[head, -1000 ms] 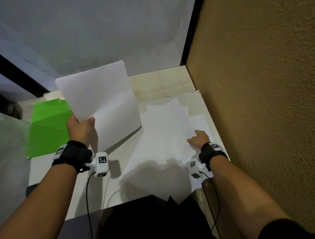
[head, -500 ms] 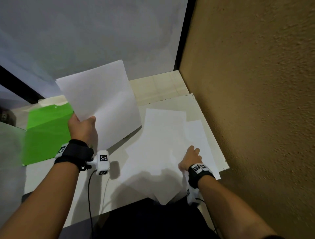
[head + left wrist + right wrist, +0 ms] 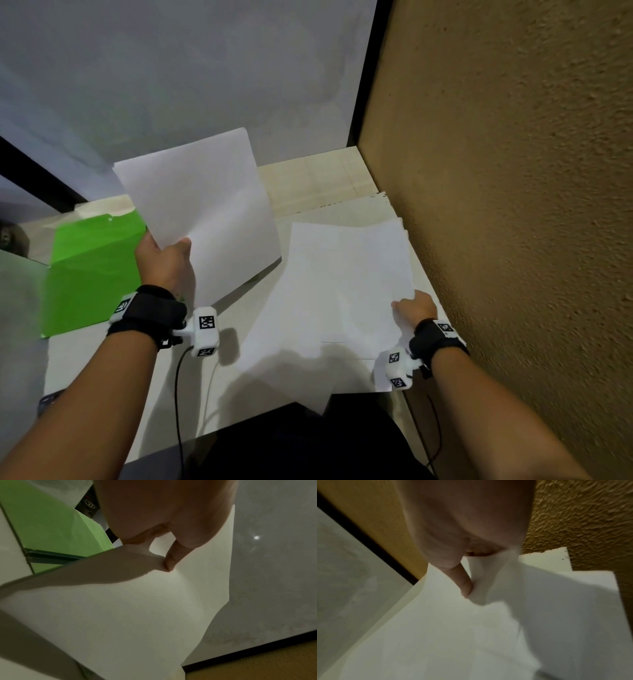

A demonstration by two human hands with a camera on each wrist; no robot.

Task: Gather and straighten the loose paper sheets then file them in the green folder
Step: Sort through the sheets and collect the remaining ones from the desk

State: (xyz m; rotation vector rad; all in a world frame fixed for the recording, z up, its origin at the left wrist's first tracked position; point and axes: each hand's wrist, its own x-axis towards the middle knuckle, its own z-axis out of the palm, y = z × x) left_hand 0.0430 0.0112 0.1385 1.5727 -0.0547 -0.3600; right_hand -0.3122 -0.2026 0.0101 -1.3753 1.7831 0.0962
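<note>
My left hand (image 3: 164, 257) holds a white sheet (image 3: 198, 212) up off the table, thumb (image 3: 171, 559) pinching its lower left edge (image 3: 137, 601). The green folder (image 3: 89, 270) lies open at the left, partly behind that sheet, and shows again in the left wrist view (image 3: 51, 524). Several loose white sheets (image 3: 342, 291) lie fanned on the right of the table. My right hand (image 3: 414, 305) pinches their right edge, thumb (image 3: 464, 584) on top of the raised sheets (image 3: 471, 635).
A textured brown wall (image 3: 513, 205) stands close along the right side of the white table (image 3: 120, 394). A grey wall (image 3: 171, 85) rises behind. Wrist-camera cables (image 3: 178, 394) trail over the table's front edge.
My right hand slid back along the loose sheets toward me, then right, and now pinches their edge; the sheets have drawn closer together. My left hand keeps its sheet raised.
</note>
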